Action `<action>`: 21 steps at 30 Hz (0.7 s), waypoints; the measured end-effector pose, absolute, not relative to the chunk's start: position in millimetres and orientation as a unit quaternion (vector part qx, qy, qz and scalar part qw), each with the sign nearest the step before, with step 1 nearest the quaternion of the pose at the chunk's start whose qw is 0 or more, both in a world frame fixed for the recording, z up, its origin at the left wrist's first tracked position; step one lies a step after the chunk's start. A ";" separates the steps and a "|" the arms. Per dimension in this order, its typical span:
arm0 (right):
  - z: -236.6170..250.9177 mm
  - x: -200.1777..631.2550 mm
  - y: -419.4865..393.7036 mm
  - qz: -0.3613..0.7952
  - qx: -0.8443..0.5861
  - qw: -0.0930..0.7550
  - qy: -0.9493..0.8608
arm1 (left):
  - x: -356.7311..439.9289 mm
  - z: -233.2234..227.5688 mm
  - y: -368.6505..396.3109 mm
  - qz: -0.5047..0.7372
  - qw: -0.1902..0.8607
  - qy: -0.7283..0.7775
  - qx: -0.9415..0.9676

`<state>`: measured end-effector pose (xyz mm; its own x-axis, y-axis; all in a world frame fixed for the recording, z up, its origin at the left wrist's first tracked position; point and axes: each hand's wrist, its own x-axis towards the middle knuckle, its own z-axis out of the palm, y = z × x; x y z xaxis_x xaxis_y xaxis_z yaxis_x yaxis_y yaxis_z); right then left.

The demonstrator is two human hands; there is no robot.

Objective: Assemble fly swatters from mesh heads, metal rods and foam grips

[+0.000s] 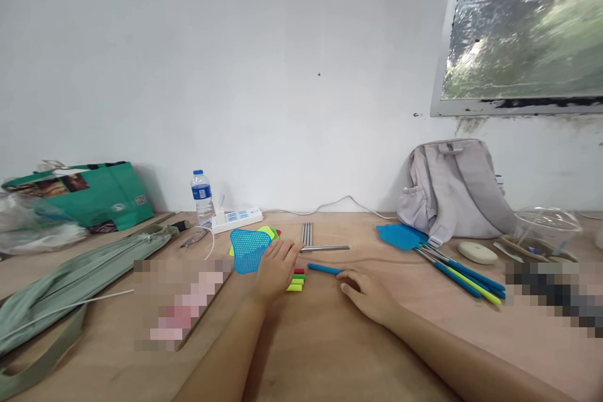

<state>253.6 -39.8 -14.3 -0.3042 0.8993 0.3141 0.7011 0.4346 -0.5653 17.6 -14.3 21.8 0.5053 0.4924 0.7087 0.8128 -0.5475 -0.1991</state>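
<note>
My left hand (277,267) rests on a stack of fly swatters, with a blue mesh swatter head (249,248) on top and green and yellow heads beneath. Its fingertips touch a thin metal rod (325,248). Under the hand lie short red, green and yellow handle sleeves (296,281). My right hand (370,292) lies palm down on the wooden table (330,352), fingertips touching a blue handle sleeve (325,269). Several more metal rods (306,233) lie just behind.
Assembled swatters (443,260) lie at the right, in front of a grey backpack (455,191). A water bottle (202,196) and power strip (235,219) stand by the wall. A green bag (89,195) and a grey-green pouch (70,282) are at left, a clear container (546,229) at right.
</note>
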 end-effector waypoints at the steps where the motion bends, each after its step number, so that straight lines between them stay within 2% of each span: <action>1: -14.0 254.0 -39.0 0.168 -0.510 0.318 -0.782 | 16.6 21.0 -12.5 -0.293 0.267 -0.392 -0.830; 5: -14.2 259.1 -34.2 0.154 -0.544 0.359 -0.742 | 13.9 19.4 -7.0 -0.266 0.267 -0.378 -0.846; 11: -17.4 273.0 -26.5 0.154 -0.571 0.366 -0.718 | 12.5 23.4 -8.2 -0.222 0.274 -0.375 -0.858; 17: -18.8 275.6 -19.9 0.287 -0.462 0.501 -0.673 | 14.4 24.7 -8.4 -0.155 0.260 -0.396 -0.867; 21: -14.7 279.1 -19.8 0.294 -0.437 0.564 -0.637 | 18.2 26.5 -11.0 -0.134 0.239 -0.409 -0.870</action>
<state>279.1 -19.8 -14.7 0.0166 0.8874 0.4608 0.2242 0.4458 -0.8666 18.2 -11.0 26.5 0.6293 0.6483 0.4285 0.7762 -0.5513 -0.3058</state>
